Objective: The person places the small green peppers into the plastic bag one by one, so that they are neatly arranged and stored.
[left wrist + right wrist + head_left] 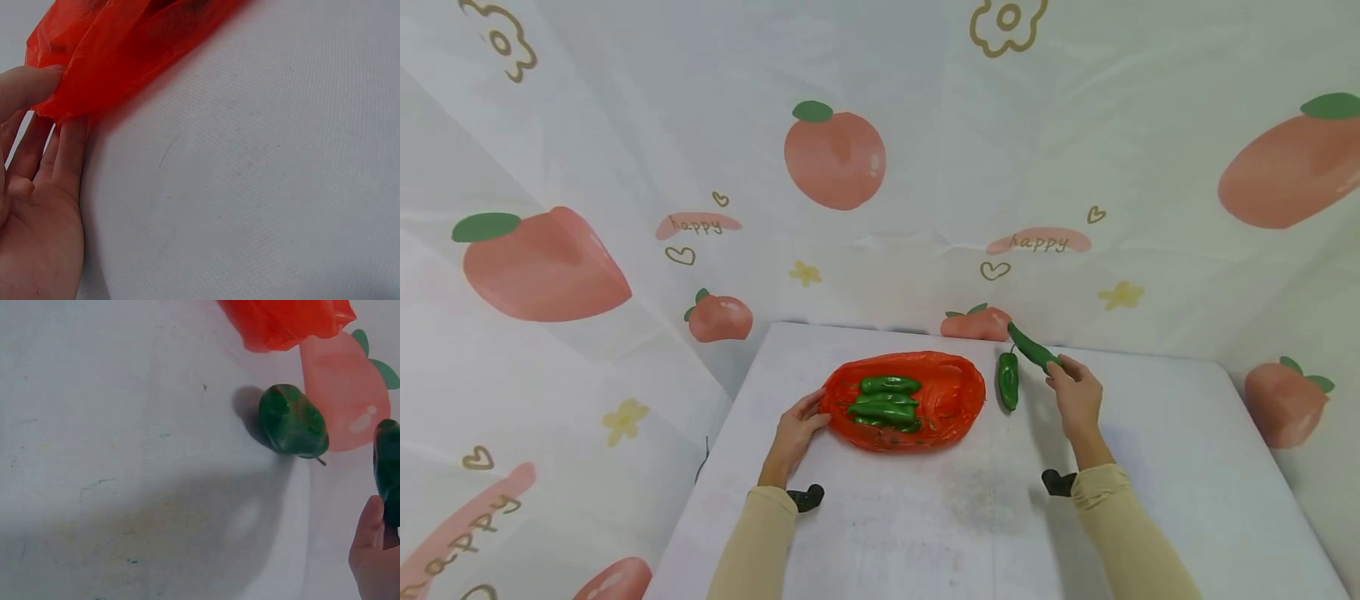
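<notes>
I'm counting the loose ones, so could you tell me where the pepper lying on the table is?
In the head view, that pepper lies just right of the red bag.

Red plastic bag [951, 396]: thin, glossy, crumpled, lying open and flat near the table's far edge, mouth spread wide. Several green peppers [886, 402] lie inside, stacked roughly parallel, left of the bag's centre. Left edge of the bag pinched by the left hand [796, 431].

One green pepper [1007, 380] lies on the table just right of the bag, lengthwise, stem away.

Another held pepper [1032, 347], long, dark green, is gripped at its near end by the right hand [1077, 398], angled up and away, clear of the table.
</notes>
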### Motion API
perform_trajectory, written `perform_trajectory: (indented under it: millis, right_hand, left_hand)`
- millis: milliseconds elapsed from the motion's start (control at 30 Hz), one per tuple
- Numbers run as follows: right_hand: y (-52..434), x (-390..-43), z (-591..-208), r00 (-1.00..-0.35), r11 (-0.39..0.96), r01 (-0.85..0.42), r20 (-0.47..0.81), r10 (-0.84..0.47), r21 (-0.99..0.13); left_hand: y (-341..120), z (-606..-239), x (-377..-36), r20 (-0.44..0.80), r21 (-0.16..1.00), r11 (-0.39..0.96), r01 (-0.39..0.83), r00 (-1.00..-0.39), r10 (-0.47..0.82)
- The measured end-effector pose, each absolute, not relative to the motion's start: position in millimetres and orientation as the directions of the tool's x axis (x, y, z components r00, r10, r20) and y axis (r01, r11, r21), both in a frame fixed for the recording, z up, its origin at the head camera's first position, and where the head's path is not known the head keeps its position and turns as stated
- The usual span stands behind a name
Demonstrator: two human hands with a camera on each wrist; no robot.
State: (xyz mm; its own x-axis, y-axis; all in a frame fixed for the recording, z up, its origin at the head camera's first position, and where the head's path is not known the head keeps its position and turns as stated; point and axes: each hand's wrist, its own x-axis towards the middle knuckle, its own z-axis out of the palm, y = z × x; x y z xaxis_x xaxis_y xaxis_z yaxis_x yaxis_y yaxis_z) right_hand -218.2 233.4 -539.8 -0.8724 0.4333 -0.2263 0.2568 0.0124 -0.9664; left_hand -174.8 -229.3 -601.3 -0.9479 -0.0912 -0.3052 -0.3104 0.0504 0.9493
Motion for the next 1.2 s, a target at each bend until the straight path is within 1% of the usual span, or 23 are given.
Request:
perform_trajectory:
  millis: [233,300,467,600,733,800,933,1100,1200]
  right_hand:
    - [229,-218,-533,-0.885,-0.068,0.169,-0.182,0.428,-0.983]
    - [228,-218,-531,-0.892,-0.059,0.153,-0.164,0.421,-0.986]
    - [224,-218,-524,-0.905,0.006,0.162,-0.146,0.399,-0.987]
    - [220,-217,-519,-0.917,0.033,0.163,-0.139,0.374,-0.986]
    - [216,-216,-515,-0.933,0.089,0.138,-0.099,0.347,-0.986]
    - [214,-215,-513,-0.944,0.124,0.11,-0.065,0.323,-0.986]
    - [207,-214,-509,-0.965,0.149,0.051,-0.011,0.262,-0.987]
    - [197,-211,-508,-0.982,0.227,0.035,0.008,0.187,-0.973]
    - [191,-209,-505,-0.991,0.242,0.026,0.007,0.135,-0.97]
  left_hand:
    - [-230,-601,-175,-0.308,0.948,0.058,-0.313,-0.948,-0.081]
    - [-230,-600,-175,-0.307,0.948,0.058,-0.312,-0.948,-0.079]
    - [-230,-599,-174,-0.306,0.948,0.06,-0.311,-0.949,-0.079]
    - [-232,-601,-175,-0.311,0.947,0.061,-0.316,-0.947,-0.08]
    - [-232,-602,-177,-0.315,0.946,0.059,-0.32,-0.946,-0.081]
    - [-232,-602,-177,-0.315,0.946,0.06,-0.32,-0.946,-0.08]
    - [-232,-602,-177,-0.313,0.947,0.055,-0.318,-0.946,-0.077]
    - [-232,-599,-175,-0.308,0.948,0.059,-0.313,-0.948,-0.078]
    - [-231,-599,-174,-0.302,0.949,0.066,-0.307,-0.95,-0.08]
